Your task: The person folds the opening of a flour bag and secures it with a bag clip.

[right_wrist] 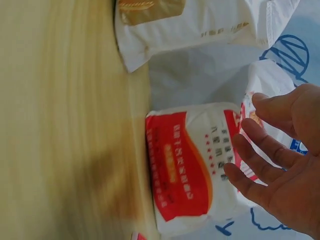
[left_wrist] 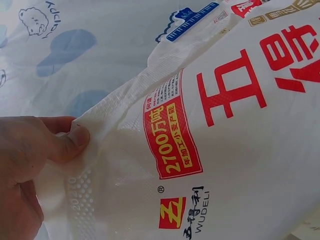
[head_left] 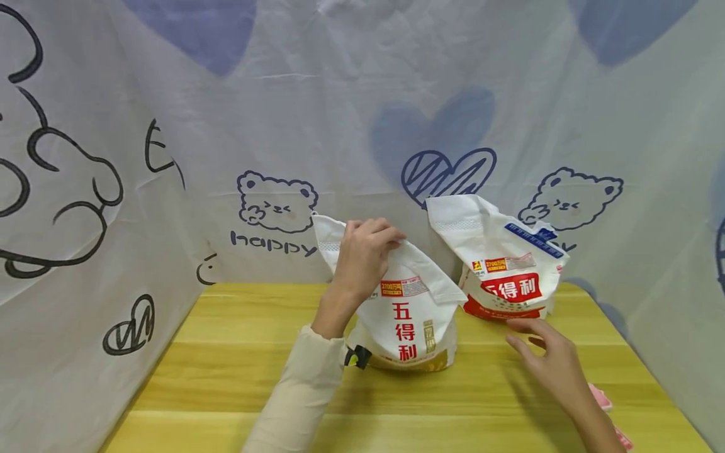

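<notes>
A white flour bag with red lettering stands on the table, its top folded to one side. At the upper edge, my left hand pinches the bag. The left wrist view shows the thumb on the printed side, with other fingers partly hidden behind the edge. My right hand hovers in front of a second flour bag, holding nothing, its fingers spread in the right wrist view. This second bag has red print, and a blue bag clip lies across its folded top.
Pink items lie on the table, partly behind my right forearm. A small black and yellow object shows by the first bag's lower left. The wooden table meets a printed cloth backdrop at the back and sides.
</notes>
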### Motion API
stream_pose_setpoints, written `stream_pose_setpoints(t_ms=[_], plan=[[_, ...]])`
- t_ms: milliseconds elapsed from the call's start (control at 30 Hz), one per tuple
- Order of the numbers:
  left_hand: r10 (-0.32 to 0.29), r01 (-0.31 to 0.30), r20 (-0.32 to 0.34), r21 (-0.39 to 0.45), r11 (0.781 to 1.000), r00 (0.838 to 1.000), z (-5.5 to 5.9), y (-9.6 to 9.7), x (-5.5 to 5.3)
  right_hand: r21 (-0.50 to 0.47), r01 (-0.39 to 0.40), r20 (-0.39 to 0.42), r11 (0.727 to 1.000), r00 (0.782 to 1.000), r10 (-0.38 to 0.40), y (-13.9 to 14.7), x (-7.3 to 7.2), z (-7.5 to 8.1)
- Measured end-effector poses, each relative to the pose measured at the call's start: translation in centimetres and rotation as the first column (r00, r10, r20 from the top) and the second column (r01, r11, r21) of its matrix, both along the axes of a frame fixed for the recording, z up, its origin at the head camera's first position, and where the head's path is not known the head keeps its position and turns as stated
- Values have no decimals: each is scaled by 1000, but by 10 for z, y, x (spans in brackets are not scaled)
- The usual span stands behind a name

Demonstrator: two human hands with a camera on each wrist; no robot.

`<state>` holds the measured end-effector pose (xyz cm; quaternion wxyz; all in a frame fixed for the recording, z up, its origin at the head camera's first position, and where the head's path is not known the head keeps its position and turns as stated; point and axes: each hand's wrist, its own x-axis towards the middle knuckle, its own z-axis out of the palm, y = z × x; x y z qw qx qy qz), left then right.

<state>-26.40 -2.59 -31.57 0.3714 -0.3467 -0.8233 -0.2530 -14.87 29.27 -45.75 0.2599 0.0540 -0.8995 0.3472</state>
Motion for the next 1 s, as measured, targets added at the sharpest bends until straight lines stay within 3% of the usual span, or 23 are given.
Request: stream_pose_setpoints(t_ms=[467, 700, 1000], plan=[[-9, 9, -3, 4, 1000, 1000, 1, 2, 1, 99, 39, -8, 994, 999, -38, 24, 16, -12], [1, -1, 11, 0, 1000, 1000, 2, 1, 1, 109, 34, 49, 993, 998, -40, 33, 21, -14], [-6, 6, 24, 1, 1000, 1000, 2, -2, 2, 202, 58, 25, 978, 998, -65, 45, 31, -23]])
